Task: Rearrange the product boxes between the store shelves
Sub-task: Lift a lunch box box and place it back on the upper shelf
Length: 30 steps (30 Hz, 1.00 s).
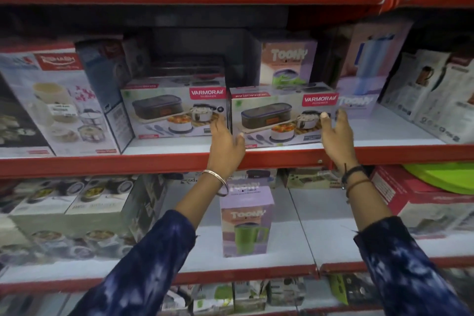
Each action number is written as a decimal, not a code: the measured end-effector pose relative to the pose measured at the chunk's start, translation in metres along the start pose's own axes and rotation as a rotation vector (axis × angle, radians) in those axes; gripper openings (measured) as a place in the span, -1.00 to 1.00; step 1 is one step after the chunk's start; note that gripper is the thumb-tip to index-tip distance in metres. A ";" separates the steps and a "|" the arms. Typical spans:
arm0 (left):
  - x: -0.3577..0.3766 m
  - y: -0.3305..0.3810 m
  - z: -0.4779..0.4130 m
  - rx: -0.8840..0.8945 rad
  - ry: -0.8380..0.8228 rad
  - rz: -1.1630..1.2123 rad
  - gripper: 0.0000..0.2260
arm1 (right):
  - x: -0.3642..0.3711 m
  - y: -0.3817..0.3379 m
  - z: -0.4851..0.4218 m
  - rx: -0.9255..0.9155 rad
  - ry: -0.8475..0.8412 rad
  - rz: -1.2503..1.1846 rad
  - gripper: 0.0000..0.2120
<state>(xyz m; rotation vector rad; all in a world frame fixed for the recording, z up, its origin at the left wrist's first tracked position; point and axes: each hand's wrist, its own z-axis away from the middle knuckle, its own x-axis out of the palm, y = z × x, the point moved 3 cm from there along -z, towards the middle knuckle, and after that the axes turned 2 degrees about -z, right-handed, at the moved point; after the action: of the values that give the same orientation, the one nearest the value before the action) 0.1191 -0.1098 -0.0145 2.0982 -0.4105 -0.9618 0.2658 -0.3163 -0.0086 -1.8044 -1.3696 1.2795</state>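
Boxes of lunch sets are sitting side by side on the upper shelf (164, 161), and the person is working on the right-hand one. Going left to right: a large white box (53, 100) with a red label too blurred to read is standing at the far left; next, the left lunch box carton (174, 110) is showing "VARMORA Homeware" in white on red. The left hand (225, 141) is pressing its spread fingers against the left end of the right lunch box carton (282, 118), which is carrying the same "VARMORA" label, and the right hand (336, 131) is pressing open-palmed against its right end, so the carton is being clamped between both hands rather than gripped by closed fingers. It is resting at the shelf's front edge, just beside its twin.

Judging from this, the step is settling or lifting that carton; doing it well means keeping even pressure on both ends, holding it level, and squaring its front with the neighbour.

Behind it a lilac box (288, 64) is reading "Toony", and on the lower shelf (256, 274) another Toony box (246, 220) is standing upright.
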 end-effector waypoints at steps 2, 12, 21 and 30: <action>0.002 -0.001 -0.002 -0.033 0.003 0.019 -0.48 | 0.002 0.000 0.001 -0.008 -0.011 -0.015 -0.61; -0.043 0.013 0.031 0.064 0.252 0.162 -0.61 | -0.017 -0.026 0.051 -0.151 0.287 -0.347 -0.64; -0.113 -0.006 0.077 -0.027 0.412 0.052 -0.70 | -0.007 -0.053 0.108 -0.218 0.226 -0.394 -0.72; -0.138 -0.031 0.109 -0.097 0.406 -0.011 -0.73 | 0.017 -0.036 0.147 -0.096 0.158 -0.404 -0.69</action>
<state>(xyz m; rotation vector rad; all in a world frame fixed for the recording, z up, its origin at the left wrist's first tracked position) -0.0541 -0.0689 -0.0144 2.1399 -0.1403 -0.5279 0.1180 -0.3063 -0.0446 -1.5456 -1.6231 0.8559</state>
